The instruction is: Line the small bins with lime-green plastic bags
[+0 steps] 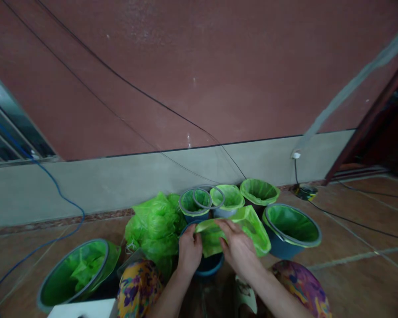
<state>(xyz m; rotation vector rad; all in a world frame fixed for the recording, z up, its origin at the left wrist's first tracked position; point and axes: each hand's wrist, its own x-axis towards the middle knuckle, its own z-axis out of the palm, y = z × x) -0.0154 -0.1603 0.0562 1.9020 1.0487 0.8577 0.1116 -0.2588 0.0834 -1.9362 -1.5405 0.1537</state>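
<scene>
Both my hands grip a thin green plastic bag (pixel 252 227) above a blue bucket (pixel 212 271) that stands between my knees. My left hand (pixel 189 249) pinches the bag's left edge between thumb and fingers. The fingers of my right hand (pixel 237 243) are closed on its upper edge, with the thumb beneath. The bag spreads out to the right, past my right hand. It partly hides the blue bucket's mouth. Just behind, a grey ring (pixel 223 198) lies over the rims of a small lined bucket (pixel 189 214) and a pale lined bucket (pixel 232 207).
To the right stand a large lined bucket (pixel 281 247) and a dark lined bucket (pixel 260 198). A heap of green bags (pixel 155 225) sits left of centre. A wide lined tub (pixel 102 256) and a white box (pixel 82 309) are front left. Cables include a blue hose (pixel 58 190).
</scene>
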